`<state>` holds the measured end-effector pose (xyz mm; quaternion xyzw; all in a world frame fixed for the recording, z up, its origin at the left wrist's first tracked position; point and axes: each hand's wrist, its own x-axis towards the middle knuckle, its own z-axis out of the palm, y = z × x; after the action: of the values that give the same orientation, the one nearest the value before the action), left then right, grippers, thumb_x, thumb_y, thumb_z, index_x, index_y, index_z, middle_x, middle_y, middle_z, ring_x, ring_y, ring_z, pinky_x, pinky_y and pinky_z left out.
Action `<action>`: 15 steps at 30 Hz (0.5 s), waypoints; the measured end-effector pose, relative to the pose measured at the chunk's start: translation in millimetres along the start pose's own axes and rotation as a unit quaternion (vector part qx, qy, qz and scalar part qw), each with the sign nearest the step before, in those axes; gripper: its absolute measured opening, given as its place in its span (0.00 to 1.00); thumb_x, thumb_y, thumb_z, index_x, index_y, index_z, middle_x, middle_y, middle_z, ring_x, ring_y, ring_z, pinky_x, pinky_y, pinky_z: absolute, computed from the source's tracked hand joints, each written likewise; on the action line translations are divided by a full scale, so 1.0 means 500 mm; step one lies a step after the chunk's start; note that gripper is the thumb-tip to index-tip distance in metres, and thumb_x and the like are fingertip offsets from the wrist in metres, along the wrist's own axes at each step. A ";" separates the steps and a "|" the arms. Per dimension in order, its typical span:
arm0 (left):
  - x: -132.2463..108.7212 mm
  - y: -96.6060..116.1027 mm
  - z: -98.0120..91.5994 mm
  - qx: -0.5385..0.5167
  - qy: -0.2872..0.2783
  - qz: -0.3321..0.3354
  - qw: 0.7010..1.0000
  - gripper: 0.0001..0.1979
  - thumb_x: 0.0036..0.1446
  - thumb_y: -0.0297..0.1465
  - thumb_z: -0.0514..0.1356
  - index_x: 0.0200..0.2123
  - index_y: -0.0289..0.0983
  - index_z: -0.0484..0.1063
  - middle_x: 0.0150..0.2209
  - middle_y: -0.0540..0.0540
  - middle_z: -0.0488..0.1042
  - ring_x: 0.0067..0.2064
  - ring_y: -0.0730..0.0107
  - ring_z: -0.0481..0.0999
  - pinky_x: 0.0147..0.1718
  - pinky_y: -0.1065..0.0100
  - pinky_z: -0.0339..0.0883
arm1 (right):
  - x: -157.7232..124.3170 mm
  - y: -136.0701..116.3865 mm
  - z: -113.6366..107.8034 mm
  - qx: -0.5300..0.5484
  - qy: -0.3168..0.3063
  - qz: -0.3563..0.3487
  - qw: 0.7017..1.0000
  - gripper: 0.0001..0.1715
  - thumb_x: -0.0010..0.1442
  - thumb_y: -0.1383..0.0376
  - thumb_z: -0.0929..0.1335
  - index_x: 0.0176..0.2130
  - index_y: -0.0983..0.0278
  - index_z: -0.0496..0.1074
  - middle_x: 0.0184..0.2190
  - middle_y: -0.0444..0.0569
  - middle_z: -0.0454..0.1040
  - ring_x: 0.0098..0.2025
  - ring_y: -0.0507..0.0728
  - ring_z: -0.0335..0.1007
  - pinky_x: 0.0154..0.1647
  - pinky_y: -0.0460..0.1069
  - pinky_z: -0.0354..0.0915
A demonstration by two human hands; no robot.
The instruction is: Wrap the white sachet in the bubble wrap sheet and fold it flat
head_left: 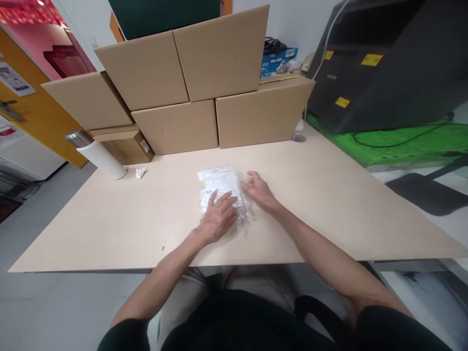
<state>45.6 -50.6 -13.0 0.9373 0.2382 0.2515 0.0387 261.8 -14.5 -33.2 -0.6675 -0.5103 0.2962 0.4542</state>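
A clear, crinkled plastic bag (219, 179) with something flat and white inside lies on the table in front of me. My left hand (219, 217) rests on its lower part, fingers spread and pressed lightly on the plastic. At the bag's right edge is my right hand (260, 191), its fingers bent and apart, the thumb touching the loose plastic there. The lower edge of the bag is partly hidden under my left hand.
Cardboard boxes (173, 129) stand stacked along the table's (329, 209) back edge. On the left are a white bottle with a metal cap (102, 158), a crumpled white tissue (140, 172) and a small brown box (126, 146). A large dark machine (351, 78) stands at the right.
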 end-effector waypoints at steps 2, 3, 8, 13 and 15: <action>-0.003 0.002 -0.005 -0.066 0.069 -0.021 0.995 0.08 0.65 0.26 0.53 0.39 0.38 0.71 0.52 0.40 0.76 0.61 0.59 0.70 0.65 0.43 0.51 | -0.002 -0.006 -0.005 0.054 -0.020 0.023 0.998 0.32 0.47 0.57 0.73 0.51 0.61 0.69 0.34 0.47 0.73 0.35 0.58 0.70 0.41 0.54 0.67; -0.005 0.003 -0.011 -0.104 0.110 -0.039 0.988 0.07 0.65 0.26 0.53 0.40 0.38 0.70 0.50 0.40 0.76 0.59 0.61 0.72 0.64 0.45 0.54 | -0.002 -0.009 -0.008 0.095 -0.030 0.040 0.994 0.30 0.46 0.58 0.73 0.49 0.61 0.69 0.31 0.45 0.73 0.33 0.56 0.69 0.37 0.52 0.67; -0.003 0.000 -0.059 -0.253 0.376 -0.201 0.868 0.06 0.66 0.33 0.55 0.37 0.38 0.69 0.47 0.42 0.77 0.53 0.63 0.75 0.55 0.55 0.65 | -0.002 -0.031 -0.032 0.268 -0.024 0.070 0.961 0.26 0.40 0.59 0.74 0.41 0.61 0.71 0.27 0.41 0.71 0.26 0.50 0.63 0.26 0.46 0.60; -0.031 -0.026 -0.093 -0.339 0.598 -0.291 0.665 0.09 0.62 0.37 0.59 0.33 0.38 0.66 0.32 0.52 0.73 0.39 0.71 0.76 0.49 0.64 0.68 | 0.003 -0.050 -0.057 0.329 0.030 0.042 0.943 0.25 0.36 0.61 0.74 0.37 0.61 0.72 0.24 0.38 0.67 0.22 0.47 0.56 0.22 0.45 0.54; -0.056 -0.036 -0.093 -0.347 0.624 -0.326 0.620 0.11 0.59 0.38 0.61 0.32 0.38 0.66 0.30 0.54 0.70 0.36 0.74 0.73 0.44 0.68 0.68 | 0.002 -0.054 -0.059 0.339 0.041 0.031 0.939 0.24 0.36 0.62 0.75 0.37 0.61 0.72 0.24 0.39 0.68 0.22 0.47 0.56 0.21 0.45 0.54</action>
<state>-6.1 -49.9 11.5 0.3333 0.3900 0.8107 0.2822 276.3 -20.7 3.3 -0.5012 -0.3398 0.4378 0.6645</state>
